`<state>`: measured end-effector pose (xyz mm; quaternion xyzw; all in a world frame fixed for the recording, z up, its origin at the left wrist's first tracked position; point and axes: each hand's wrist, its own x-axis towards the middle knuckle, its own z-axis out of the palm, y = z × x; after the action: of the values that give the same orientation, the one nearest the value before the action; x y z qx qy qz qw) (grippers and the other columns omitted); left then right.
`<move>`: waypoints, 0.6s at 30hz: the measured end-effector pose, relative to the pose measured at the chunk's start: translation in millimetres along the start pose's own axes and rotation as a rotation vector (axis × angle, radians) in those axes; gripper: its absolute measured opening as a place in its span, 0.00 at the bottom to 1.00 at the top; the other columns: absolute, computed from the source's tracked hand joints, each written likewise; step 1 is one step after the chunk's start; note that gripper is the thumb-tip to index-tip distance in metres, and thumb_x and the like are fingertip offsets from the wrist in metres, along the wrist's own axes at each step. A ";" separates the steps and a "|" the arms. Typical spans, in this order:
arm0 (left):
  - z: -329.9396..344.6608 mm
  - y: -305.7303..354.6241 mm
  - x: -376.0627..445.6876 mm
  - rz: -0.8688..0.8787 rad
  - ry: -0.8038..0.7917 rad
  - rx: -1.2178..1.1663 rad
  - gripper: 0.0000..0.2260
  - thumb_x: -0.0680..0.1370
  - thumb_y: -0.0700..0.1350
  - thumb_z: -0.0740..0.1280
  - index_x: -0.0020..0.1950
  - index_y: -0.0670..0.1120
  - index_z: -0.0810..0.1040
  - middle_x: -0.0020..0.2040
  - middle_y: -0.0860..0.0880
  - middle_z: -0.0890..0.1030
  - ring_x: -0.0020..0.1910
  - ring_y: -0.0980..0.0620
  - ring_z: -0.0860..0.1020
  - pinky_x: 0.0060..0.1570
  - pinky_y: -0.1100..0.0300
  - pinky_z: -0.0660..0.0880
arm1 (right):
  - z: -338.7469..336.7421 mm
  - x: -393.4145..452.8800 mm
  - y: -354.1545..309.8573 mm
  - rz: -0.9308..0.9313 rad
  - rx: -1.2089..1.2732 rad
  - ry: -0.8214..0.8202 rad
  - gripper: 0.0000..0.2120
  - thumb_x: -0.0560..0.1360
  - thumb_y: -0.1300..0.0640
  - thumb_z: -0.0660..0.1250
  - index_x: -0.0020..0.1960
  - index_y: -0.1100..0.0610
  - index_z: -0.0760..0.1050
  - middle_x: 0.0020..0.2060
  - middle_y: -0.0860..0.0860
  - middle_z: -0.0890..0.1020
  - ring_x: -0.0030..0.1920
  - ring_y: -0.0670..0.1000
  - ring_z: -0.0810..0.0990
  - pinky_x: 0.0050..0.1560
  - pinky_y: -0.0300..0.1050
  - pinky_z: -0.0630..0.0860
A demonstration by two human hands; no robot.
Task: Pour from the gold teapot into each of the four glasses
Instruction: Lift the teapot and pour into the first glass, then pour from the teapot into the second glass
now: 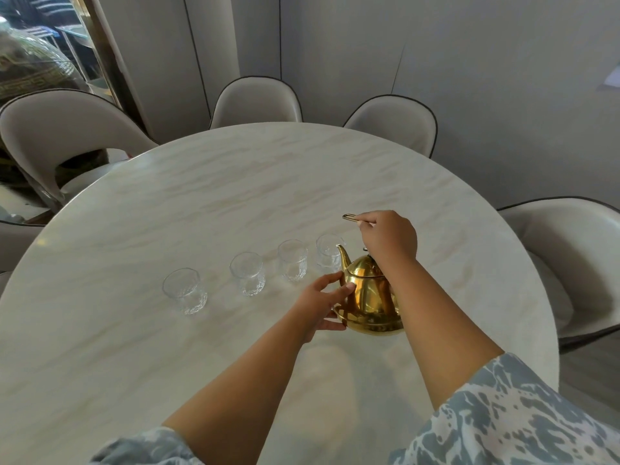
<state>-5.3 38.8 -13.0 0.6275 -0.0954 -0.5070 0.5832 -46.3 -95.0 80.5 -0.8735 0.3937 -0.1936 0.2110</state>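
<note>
Big round marble table (pixel 201 196) with a gold teapot (pixel 369 297) near its right side, spout right by the rightmost of the four glasses (pixel 329 255). The person's right hand (pixel 389 234) is closed on the thin wire handle up top; left hand (pixel 322 300) is spread flat against the belly. Polished metal looks slick and probably heavy if full, so the handle's the grab point. The glasses look empty and fragile.

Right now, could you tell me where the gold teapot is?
In the head view, the gold teapot sits right of centre on the marble table, its spout beside the rightmost glass.
</note>
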 end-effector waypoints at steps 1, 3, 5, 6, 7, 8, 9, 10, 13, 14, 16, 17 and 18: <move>-0.4 -0.6 0.8 -0.002 0.006 0.006 0.25 0.75 0.48 0.73 0.72 0.53 0.72 0.48 0.44 0.83 0.46 0.45 0.84 0.46 0.48 0.83 | 1.1 -4.0 2.6 -0.001 0.022 0.015 0.13 0.80 0.56 0.63 0.61 0.53 0.82 0.54 0.51 0.86 0.50 0.54 0.85 0.43 0.41 0.77; -0.4 -1.2 1.0 -0.007 0.020 0.015 0.26 0.74 0.48 0.74 0.71 0.54 0.73 0.53 0.42 0.84 0.53 0.42 0.83 0.49 0.46 0.83 | 2.0 -11.3 6.8 0.003 0.068 0.039 0.13 0.80 0.55 0.63 0.61 0.53 0.82 0.56 0.51 0.85 0.49 0.54 0.85 0.43 0.41 0.78; 0.1 -1.6 -0.4 -0.001 0.039 0.015 0.26 0.74 0.48 0.75 0.71 0.54 0.74 0.56 0.40 0.84 0.58 0.41 0.82 0.52 0.44 0.82 | 1.3 -17.3 8.5 -0.001 0.091 0.067 0.13 0.80 0.55 0.64 0.61 0.53 0.82 0.57 0.50 0.85 0.51 0.53 0.85 0.40 0.38 0.77; -0.1 -2.1 -1.6 0.008 0.047 0.011 0.26 0.74 0.48 0.75 0.70 0.54 0.74 0.56 0.41 0.84 0.58 0.41 0.82 0.52 0.44 0.82 | 0.8 -19.6 8.5 -0.008 0.099 0.077 0.13 0.80 0.54 0.64 0.61 0.53 0.82 0.57 0.50 0.85 0.51 0.53 0.85 0.38 0.36 0.75; -0.8 -2.6 -3.1 0.019 0.052 0.006 0.25 0.74 0.48 0.75 0.70 0.54 0.74 0.56 0.41 0.84 0.57 0.41 0.82 0.51 0.45 0.82 | 0.5 -21.7 7.9 -0.019 0.109 0.085 0.13 0.80 0.54 0.64 0.61 0.53 0.82 0.56 0.50 0.85 0.50 0.53 0.85 0.35 0.34 0.73; -2.1 -3.1 -4.8 0.027 0.057 0.000 0.26 0.74 0.48 0.75 0.70 0.54 0.74 0.56 0.41 0.84 0.57 0.42 0.82 0.50 0.46 0.82 | -0.1 -23.4 6.7 -0.031 0.117 0.090 0.13 0.80 0.54 0.64 0.62 0.53 0.82 0.56 0.50 0.85 0.50 0.52 0.85 0.33 0.33 0.71; -3.9 -3.2 -6.9 0.033 0.059 -0.005 0.26 0.73 0.48 0.75 0.70 0.54 0.74 0.56 0.41 0.84 0.57 0.42 0.82 0.49 0.46 0.82 | -0.6 -24.8 4.9 -0.044 0.122 0.094 0.13 0.80 0.54 0.64 0.62 0.53 0.82 0.56 0.50 0.85 0.49 0.52 0.85 0.33 0.32 0.70; -6.2 -3.2 -9.3 0.038 0.060 -0.007 0.26 0.73 0.48 0.76 0.70 0.54 0.74 0.56 0.41 0.84 0.56 0.42 0.83 0.48 0.47 0.82 | -1.1 -26.0 2.5 -0.058 0.126 0.095 0.13 0.80 0.54 0.64 0.62 0.53 0.82 0.56 0.50 0.85 0.50 0.52 0.85 0.34 0.32 0.71; -13.8 -1.8 -17.9 0.047 0.069 -0.004 0.26 0.73 0.49 0.76 0.69 0.54 0.74 0.55 0.42 0.84 0.54 0.43 0.83 0.45 0.49 0.83 | -1.8 -28.1 -6.7 -0.094 0.145 0.085 0.13 0.80 0.54 0.64 0.61 0.53 0.82 0.58 0.50 0.84 0.53 0.52 0.84 0.41 0.37 0.75; -16.4 -1.7 -20.7 0.046 0.072 -0.004 0.25 0.73 0.49 0.75 0.69 0.54 0.74 0.55 0.41 0.84 0.54 0.43 0.83 0.44 0.50 0.83 | -1.5 -28.2 -9.9 -0.106 0.149 0.078 0.13 0.80 0.55 0.64 0.61 0.53 0.82 0.58 0.50 0.84 0.53 0.52 0.84 0.42 0.37 0.75; -21.9 -2.0 -25.3 0.043 0.077 -0.005 0.24 0.73 0.50 0.75 0.68 0.54 0.74 0.54 0.41 0.84 0.53 0.42 0.84 0.43 0.50 0.83 | 0.7 -27.6 -16.4 -0.126 0.151 0.062 0.13 0.80 0.55 0.64 0.60 0.53 0.83 0.58 0.50 0.84 0.52 0.53 0.84 0.41 0.37 0.74; -24.7 -2.4 -27.0 0.042 0.081 -0.008 0.24 0.74 0.50 0.75 0.68 0.54 0.74 0.55 0.40 0.84 0.53 0.42 0.84 0.43 0.50 0.83 | 2.4 -27.0 -19.7 -0.132 0.150 0.051 0.12 0.80 0.55 0.64 0.60 0.53 0.83 0.58 0.50 0.84 0.50 0.53 0.84 0.39 0.37 0.74; -27.7 -2.8 -28.5 0.043 0.086 -0.012 0.24 0.74 0.50 0.75 0.68 0.54 0.74 0.54 0.40 0.84 0.54 0.41 0.83 0.44 0.49 0.83 | 4.3 -26.3 -23.2 -0.135 0.145 0.040 0.12 0.80 0.55 0.64 0.60 0.53 0.83 0.58 0.50 0.84 0.49 0.53 0.84 0.38 0.37 0.73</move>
<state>0.8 77.5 -5.8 0.6430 -0.0805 -0.4676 0.6012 -46.3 -59.9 84.5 -0.8765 0.3229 -0.2526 0.2522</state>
